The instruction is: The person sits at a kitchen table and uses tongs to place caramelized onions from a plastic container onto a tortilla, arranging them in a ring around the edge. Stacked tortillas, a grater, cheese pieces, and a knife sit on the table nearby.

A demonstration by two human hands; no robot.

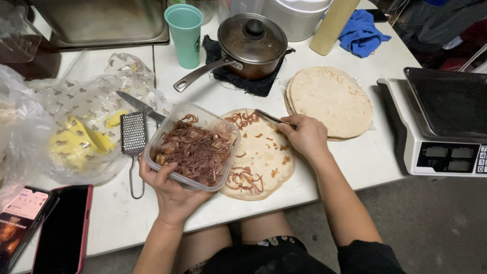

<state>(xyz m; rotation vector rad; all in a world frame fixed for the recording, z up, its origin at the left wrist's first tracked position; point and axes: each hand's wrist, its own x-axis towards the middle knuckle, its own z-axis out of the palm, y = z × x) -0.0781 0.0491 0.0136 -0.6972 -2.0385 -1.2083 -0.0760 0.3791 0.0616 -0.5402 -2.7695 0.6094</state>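
Left hand (pixel 170 190) grips the tub of fried onions (pixel 193 147), tilted over the tortilla (pixel 261 155); right hand (pixel 304 136) closed round a fork (pixel 269 117) — two onion patches laid, centre bare.

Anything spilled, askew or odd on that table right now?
Nothing spilled. The left hand holds the tub of onions tilted over the table edge. Two phones overhang the near edge. A knife lies partly under the tub, near the grater.
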